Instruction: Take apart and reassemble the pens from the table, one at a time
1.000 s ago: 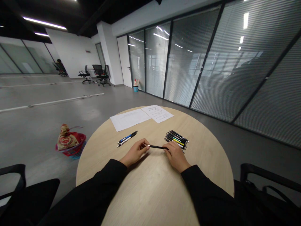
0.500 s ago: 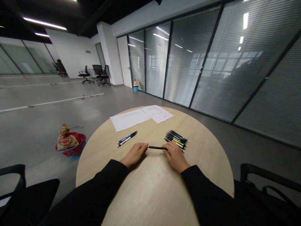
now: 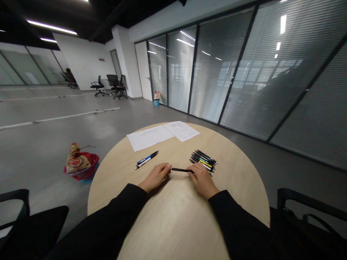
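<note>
A thin black pen (image 3: 181, 169) lies level between my two hands over the round wooden table (image 3: 173, 216). My left hand (image 3: 157, 177) pinches its left end with curled fingers. My right hand (image 3: 202, 179) grips the right end, fingers closed. Just beyond my right hand lies a pile of several pens (image 3: 204, 159), mostly black with a yellow and a green one. Left of centre lie two pens (image 3: 146, 159) side by side, one blue, one black and white.
Two white sheets of paper (image 3: 162, 134) lie at the table's far edge. Black chairs stand at my left (image 3: 24, 216) and right (image 3: 303, 213). A red basket (image 3: 81, 164) with a bag sits on the floor to the left. Glass walls run along the right.
My left hand has slid slightly right along the pen, covering its silver tip. The pen and my right hand have stayed almost in place.
</note>
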{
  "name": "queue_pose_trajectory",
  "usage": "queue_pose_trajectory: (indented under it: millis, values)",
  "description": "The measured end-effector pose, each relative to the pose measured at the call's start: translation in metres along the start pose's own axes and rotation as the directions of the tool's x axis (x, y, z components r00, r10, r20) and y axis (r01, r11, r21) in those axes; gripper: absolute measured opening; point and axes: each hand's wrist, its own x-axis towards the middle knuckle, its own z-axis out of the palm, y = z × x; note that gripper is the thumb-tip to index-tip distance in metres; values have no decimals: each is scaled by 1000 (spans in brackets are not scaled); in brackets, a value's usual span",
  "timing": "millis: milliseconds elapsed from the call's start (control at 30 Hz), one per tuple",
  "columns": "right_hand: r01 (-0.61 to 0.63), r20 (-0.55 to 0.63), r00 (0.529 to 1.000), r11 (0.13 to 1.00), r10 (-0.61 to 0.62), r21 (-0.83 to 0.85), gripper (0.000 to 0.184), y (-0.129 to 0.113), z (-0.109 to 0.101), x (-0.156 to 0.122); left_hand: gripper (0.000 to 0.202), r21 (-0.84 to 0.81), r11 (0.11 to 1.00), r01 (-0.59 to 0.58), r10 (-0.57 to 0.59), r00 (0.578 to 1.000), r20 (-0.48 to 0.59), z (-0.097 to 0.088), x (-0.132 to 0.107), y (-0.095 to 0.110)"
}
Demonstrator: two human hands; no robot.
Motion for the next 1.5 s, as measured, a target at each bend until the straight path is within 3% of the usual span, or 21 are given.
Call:
queue_pose_trajectory:
  millis: [167,433,667,767,933,1067,1267,1500]
  values:
    - [-3,9,1000,1000,3,3,14,-1,0,0,53,23,999,22,-23,999,23,0,1,-3]
    - [-11,9,1000,1000,11,-5,14,0,0,-1,35,-150,986,-72,78,996,35,-1,1,-6]
    - [-8,11,1000,1000,8,-5,14,1,1,-2,56,-27,999,36,-36,999,26,-1,2,-3]
    - [-3,14,1000,1000,3,-5,15,2,2,-2,51,-13,1000,24,-23,999,45,-1,2,-4]
    - [-11,12,1000,1000,11,-11,14,3,2,-2,32,-131,991,-24,31,998,57,-1,1,-7]
    - [-10,21,1000,1000,10,-18,14,4,2,-2,34,-105,994,-32,37,998,47,-1,2,-6]
    - [-3,10,1000,1000,3,-19,14,4,3,-2,56,34,999,17,-19,998,62,-1,3,-4]
    - [-5,8,1000,1000,5,-11,13,3,2,-2,50,-2,1000,20,-20,999,35,-2,1,0]
